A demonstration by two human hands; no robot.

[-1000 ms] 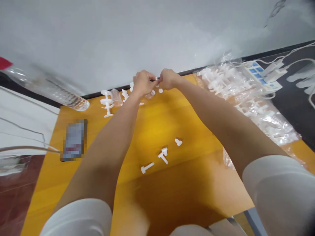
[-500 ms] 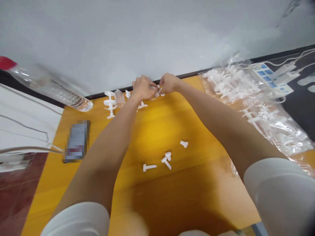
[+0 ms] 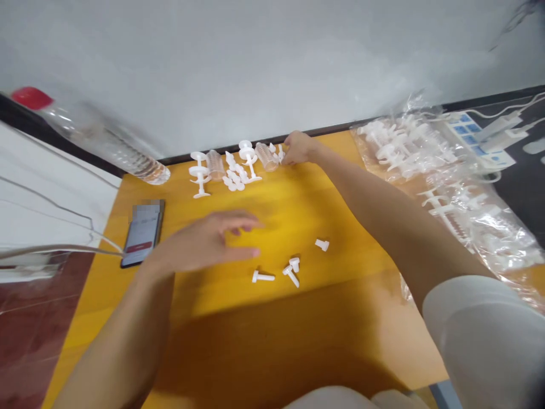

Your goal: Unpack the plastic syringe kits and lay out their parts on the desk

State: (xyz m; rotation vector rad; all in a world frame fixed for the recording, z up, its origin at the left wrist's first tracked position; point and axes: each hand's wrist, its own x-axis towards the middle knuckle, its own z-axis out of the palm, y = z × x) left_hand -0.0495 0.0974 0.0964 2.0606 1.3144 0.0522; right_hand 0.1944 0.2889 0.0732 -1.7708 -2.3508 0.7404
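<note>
My left hand hovers over the yellow table with fingers stretched out and nothing in it, close to several loose white plastic pegs. My right hand reaches to the table's far edge, fingers curled at a small white part next to a clear ribbed tube. A cluster of white spool-shaped pieces and another clear tube stands there by the wall. What the right fingers pinch is too small to name.
A phone lies at the table's left. A clear water bottle with a red cap rests at the far left. A plastic bag of white parts covers the right side, with a power strip behind it.
My left hand has let go at the far edge and pulled back toward me, opening over the middle of the table. The right hand stays by the wall.
</note>
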